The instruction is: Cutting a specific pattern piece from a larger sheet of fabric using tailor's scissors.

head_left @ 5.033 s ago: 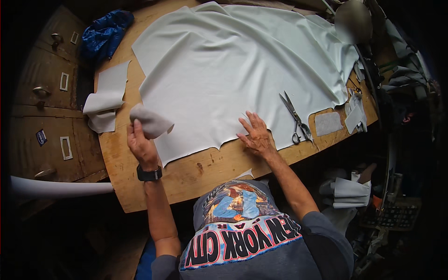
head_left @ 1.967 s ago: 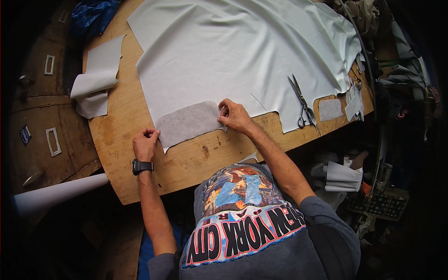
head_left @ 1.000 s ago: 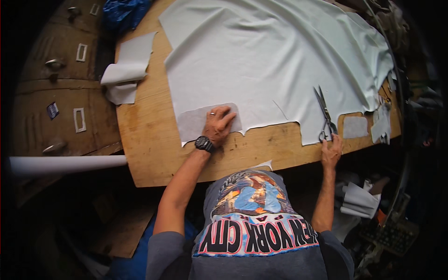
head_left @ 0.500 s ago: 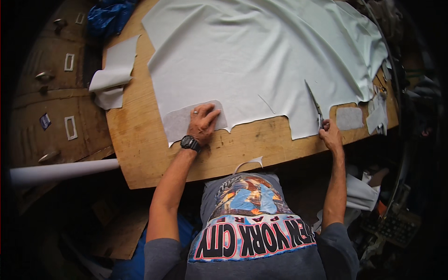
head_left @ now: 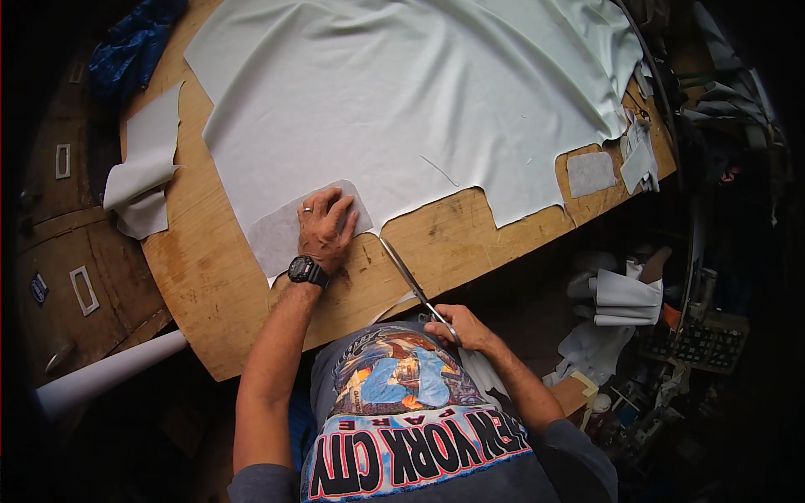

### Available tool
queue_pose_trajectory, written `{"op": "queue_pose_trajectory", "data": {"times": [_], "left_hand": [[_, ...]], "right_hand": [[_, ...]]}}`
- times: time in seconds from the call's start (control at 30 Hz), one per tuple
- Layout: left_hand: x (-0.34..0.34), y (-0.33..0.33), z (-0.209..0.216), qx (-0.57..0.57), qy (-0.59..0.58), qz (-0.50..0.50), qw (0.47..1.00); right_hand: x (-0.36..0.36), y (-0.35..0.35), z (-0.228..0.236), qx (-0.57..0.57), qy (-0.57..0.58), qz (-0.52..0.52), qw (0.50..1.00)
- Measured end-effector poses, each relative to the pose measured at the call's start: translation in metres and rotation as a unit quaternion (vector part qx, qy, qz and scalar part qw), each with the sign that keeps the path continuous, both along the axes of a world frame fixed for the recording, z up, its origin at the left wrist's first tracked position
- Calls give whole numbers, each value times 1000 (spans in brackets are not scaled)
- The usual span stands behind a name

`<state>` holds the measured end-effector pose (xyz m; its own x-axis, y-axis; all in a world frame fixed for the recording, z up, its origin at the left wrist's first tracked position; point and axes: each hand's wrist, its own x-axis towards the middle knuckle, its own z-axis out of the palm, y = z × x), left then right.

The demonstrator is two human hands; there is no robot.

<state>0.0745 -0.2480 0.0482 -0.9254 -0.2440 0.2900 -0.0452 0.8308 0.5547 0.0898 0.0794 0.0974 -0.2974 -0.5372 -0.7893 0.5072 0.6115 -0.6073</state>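
Observation:
A large white leather-like sheet (head_left: 369,126) is spread over the wooden table, its near edge cut into notches and steps. On its near left corner lies a greyish piece with rounded corners (head_left: 270,241). My left hand (head_left: 325,230), with a ring and a black watch, rests on that piece, fingers bent and slightly apart, holding nothing. Close to my body, my right hand (head_left: 461,327) grips the handles of long metal scissors (head_left: 405,271). The blades look closed together, and their tips are beside a small notch in the sheet's near edge.
A similar greyish piece (head_left: 591,174) and white scraps (head_left: 640,155) lie at the table's right end. A folded white offcut (head_left: 151,159) is on the left, below a blue plastic bag (head_left: 134,50). A white roll (head_left: 109,373) stands out beside wooden drawers. A narrow strip lies at the table's front edge.
My right hand has brought the scissors left and toward my body, from over the sheet's right part to the small notch. My left hand stays on the greyish piece. The whole view has shifted.

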Motion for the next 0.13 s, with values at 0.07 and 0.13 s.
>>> {"op": "queue_pose_trajectory", "data": {"times": [0.07,0.13], "left_hand": [[2,-1,-1,1,0,-2,1000],[0,-3,-2,0,3,-5,1000]], "right_hand": [[3,-17,-1,1,21,15,1000],[-2,-46,4,29,79,19,996]]}}
